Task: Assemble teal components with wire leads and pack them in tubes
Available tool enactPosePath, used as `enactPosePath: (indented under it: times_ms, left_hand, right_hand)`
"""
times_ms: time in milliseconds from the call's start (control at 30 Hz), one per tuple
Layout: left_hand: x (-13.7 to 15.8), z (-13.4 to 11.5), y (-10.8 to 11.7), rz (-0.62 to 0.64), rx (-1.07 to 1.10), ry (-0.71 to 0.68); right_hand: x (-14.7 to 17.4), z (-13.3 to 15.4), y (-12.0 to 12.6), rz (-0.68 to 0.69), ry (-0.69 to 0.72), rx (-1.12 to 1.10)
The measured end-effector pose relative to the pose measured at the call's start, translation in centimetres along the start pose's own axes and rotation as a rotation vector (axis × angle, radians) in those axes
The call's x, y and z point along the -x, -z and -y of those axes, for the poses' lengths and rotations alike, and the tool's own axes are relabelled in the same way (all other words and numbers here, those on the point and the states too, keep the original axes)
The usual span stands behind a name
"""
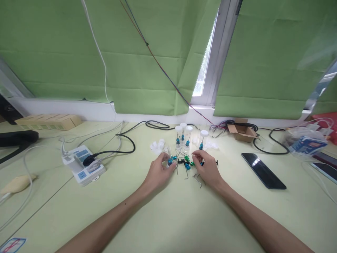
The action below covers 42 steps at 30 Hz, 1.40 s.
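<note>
Holding a clear cup (167, 164) with a blue piece (170, 161) in the left hand (159, 170); keep steady. Cannot tell the grip of the right hand (207, 167), beside small parts (186, 158); go gently.

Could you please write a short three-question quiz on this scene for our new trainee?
1. Which thing does the left hand hold?
a) a cardboard box
b) a small clear container
c) a charging plug

2. True or false: the power strip lies to the right of the black phone.

3. How many white-capped containers stand upright?

Key:
1. b
2. False: the power strip lies to the left of the black phone.
3. Four
</note>
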<state>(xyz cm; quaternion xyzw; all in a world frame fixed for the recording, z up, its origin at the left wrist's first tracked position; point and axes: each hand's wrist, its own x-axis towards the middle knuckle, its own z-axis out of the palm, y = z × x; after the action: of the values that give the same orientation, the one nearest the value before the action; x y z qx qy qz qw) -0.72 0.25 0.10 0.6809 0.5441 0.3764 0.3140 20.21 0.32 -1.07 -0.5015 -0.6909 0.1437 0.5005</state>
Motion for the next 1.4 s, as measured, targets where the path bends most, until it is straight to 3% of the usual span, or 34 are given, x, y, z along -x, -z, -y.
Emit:
enactPosePath:
  times_ms: [300,567,1033,1400]
  left_hand:
    - [0.0,-0.3,0.3,-0.017,-0.014,0.038]
    - [-0.3,-0.4,0.7,-0.073,-0.092,-0.04]
    - [-0.2,0.2,0.3,-0.018,-0.11,-0.062]
    - [0.2,-1.3,0.9,-0.081,-0.094,-0.07]
  right_hand:
    - [-0.1,-0.5,0.1,0.004,0.038,0.052]
    - [-0.1,-0.4,-0.1,0.006,0.035,0.046]
    - [0.0,-0.5,0.0,0.004,0.049,0.06]
    - [-1.3,-1.4,2.2,-0.169,0.214,0.185]
